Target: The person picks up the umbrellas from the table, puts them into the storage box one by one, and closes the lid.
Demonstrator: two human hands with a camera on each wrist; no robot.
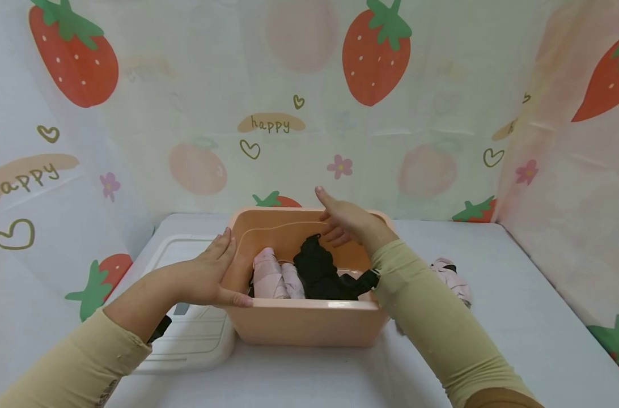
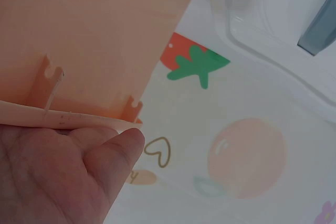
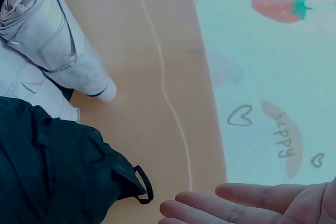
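Observation:
A peach-coloured plastic bin point(image 1: 304, 326) stands in the middle of the table. My left hand point(image 1: 202, 277) rests on its left rim, fingers straight and the thumb along the front corner; in the left wrist view that hand point(image 2: 63, 171) lies against the rim from outside. Over the bin's back right part is my right hand point(image 1: 347, 221), holding nothing, with fingers extended and thumb raised. Just below it lies a crumpled black garment point(image 1: 317, 269) with a small loop, clearer in the right wrist view. Beside the black garment are pale pink rolled clothes point(image 1: 268, 275).
To the bin's left, a white lid point(image 1: 202, 340) with a grey latch lies flat on the table. A pale pink cloth bundle point(image 1: 452, 280) with black bits sits to the right, partly behind my right forearm. Strawberry-printed sheets point(image 1: 202, 85) enclose the back and sides.

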